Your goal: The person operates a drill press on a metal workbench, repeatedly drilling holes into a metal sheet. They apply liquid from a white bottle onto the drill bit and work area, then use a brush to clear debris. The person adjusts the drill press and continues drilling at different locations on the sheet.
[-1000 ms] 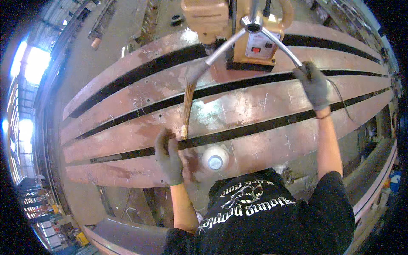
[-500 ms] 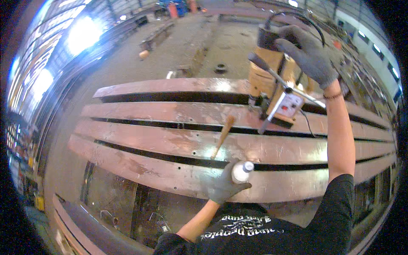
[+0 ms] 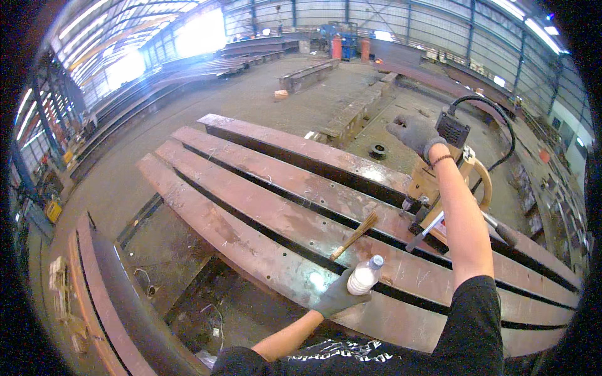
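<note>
My gloved left hand (image 3: pixel 338 297) is wrapped round a clear plastic bottle (image 3: pixel 365 276) of whitish liquid, held upright above the nearest steel beam (image 3: pixel 282 282). Just beyond it, a brush (image 3: pixel 354 236) with a wooden handle and long bristles lies across the beams. My right arm reaches over a magnetic drill (image 3: pixel 433 182) standing on the beams, covering part of its body and spoked feed handle. Beside the drill's black motor (image 3: pixel 453 130) is my gloved right hand (image 3: pixel 414 133), its fingers curled; whatever they may hold is hidden.
Several long brown steel beams lie side by side with dark gaps between them. A black cable (image 3: pixel 511 122) arches from the motor. On the floor beyond sit a dark round ring (image 3: pixel 377 150) and a low steel beam (image 3: pixel 351 116). Another beam (image 3: pixel 116 301) stands at the lower left.
My view has tilted up and turned, showing more of the workshop. My right hand has shifted from the top of the drill to the left of its motor. My left hand keeps the bottle.
</note>
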Demonstrator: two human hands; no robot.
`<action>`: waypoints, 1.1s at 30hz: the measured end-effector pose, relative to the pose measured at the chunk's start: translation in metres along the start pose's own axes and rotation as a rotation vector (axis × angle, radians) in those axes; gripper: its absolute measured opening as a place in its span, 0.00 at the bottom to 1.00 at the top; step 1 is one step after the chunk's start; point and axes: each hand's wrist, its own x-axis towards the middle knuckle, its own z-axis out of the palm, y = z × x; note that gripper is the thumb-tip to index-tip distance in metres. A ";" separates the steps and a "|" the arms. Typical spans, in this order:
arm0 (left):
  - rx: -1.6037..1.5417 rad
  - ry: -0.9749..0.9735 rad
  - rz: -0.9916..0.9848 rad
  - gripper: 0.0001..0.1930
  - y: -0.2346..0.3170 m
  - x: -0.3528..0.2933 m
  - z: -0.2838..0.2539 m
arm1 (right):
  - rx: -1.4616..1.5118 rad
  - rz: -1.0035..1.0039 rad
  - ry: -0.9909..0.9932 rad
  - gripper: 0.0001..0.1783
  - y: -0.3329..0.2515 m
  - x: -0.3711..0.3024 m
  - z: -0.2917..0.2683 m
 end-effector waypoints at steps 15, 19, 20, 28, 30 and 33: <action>-0.384 -0.035 -0.158 0.46 -0.003 0.009 0.074 | -0.158 -0.188 0.062 0.14 0.007 0.022 0.028; -0.713 -0.217 -0.406 0.36 0.032 0.001 0.083 | -0.163 -0.210 0.079 0.14 0.005 0.020 0.031; -0.741 -0.194 -0.407 0.35 0.030 0.003 0.086 | -0.171 -0.223 0.070 0.14 0.001 0.022 0.031; -0.887 -0.260 -0.611 0.34 0.042 0.021 0.096 | -0.255 -0.242 0.096 0.17 0.010 0.022 0.029; -0.868 -0.332 -0.617 0.29 0.056 0.024 0.085 | -0.271 -0.233 0.092 0.18 0.009 0.021 0.032; -1.017 -0.404 -0.602 0.28 0.034 0.026 0.091 | -0.304 -0.210 0.087 0.19 0.009 0.020 0.030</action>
